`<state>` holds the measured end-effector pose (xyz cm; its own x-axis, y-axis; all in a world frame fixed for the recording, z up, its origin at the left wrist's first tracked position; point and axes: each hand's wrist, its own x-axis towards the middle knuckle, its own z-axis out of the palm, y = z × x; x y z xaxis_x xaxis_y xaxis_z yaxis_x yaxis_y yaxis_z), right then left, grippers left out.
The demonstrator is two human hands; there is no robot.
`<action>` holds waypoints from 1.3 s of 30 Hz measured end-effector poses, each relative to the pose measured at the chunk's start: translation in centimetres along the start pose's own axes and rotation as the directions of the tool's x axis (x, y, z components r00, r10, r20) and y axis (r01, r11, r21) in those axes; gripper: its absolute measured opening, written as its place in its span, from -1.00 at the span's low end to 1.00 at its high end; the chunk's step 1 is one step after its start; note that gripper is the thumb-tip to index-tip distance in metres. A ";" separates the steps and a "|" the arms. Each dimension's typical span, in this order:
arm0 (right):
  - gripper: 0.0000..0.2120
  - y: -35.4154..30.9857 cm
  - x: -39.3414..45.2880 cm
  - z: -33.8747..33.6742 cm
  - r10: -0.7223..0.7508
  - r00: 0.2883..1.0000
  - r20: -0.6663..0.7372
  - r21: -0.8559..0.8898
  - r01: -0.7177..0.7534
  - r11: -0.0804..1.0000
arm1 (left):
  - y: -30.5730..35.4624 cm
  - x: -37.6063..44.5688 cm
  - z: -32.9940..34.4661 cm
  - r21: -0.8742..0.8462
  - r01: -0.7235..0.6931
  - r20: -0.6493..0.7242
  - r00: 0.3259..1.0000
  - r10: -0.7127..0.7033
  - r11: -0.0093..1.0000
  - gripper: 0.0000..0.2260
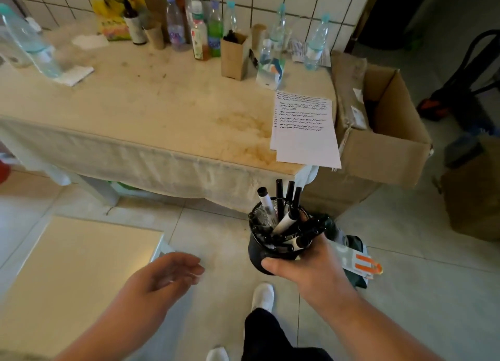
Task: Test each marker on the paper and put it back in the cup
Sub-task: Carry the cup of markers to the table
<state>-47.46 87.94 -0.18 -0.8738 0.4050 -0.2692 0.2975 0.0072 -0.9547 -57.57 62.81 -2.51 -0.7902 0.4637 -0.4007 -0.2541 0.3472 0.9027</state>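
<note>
My right hand (pixel 303 263) grips a black mesh cup (pixel 261 252) from its right side, thumb across the front wall, and holds it in the air in front of the table's near edge. Several markers (pixel 281 220) with black caps and white barrels stand and lean inside it. White paper sheets (pixel 305 141) with rows of black scribbles on their upper half lie at the table's right front corner, one corner past the edge. My left hand (pixel 173 274) hovers over the floor to the left of the cup, fingers relaxed, holding nothing.
The beige table (pixel 151 111) carries plastic bottles (pixel 213 30), a small brown box (pixel 234 57) and cartons along the tiled wall. An open cardboard box (pixel 384 133) stands right of the table. A low tan surface (pixel 67 274) is at lower left. My white shoes are on the floor tiles.
</note>
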 end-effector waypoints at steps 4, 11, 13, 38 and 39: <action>-0.56 -1.0 6.3 -1.3 -0.015 0.996 0.090 -0.009 0.016 1.000 | 0.5 4.4 0.3 -0.004 0.017 -0.100 0.995 -0.017 1.000 -0.70; -0.54 -3.0 17.2 -2.6 -0.053 0.974 0.222 -0.042 0.063 0.997 | 3.1 9.1 1.1 -0.077 0.044 -0.249 0.967 -0.061 0.996 -0.73; -0.48 -3.4 19.6 -1.9 -0.043 0.973 0.228 -0.047 0.055 0.997 | 3.6 9.8 0.7 -0.074 0.067 -0.273 0.958 -0.085 0.995 -0.69; -0.42 -8.6 41.8 11.0 0.098 0.995 -0.011 -0.018 -0.099 0.995 | 9.5 35.4 -17.6 -0.009 0.133 -0.019 0.991 -0.133 0.991 -0.78; -0.42 -8.7 42.0 11.1 0.104 0.995 -0.005 -0.025 -0.104 0.994 | 9.6 35.7 -17.6 -0.017 0.136 -0.018 0.990 -0.137 0.991 -0.77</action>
<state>-91.02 94.78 -4.59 -0.8360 0.4083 -0.3667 0.3967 -0.0120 -0.9179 -98.06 68.37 -5.35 -0.7578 0.3975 -0.5174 -0.3690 0.3929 0.8423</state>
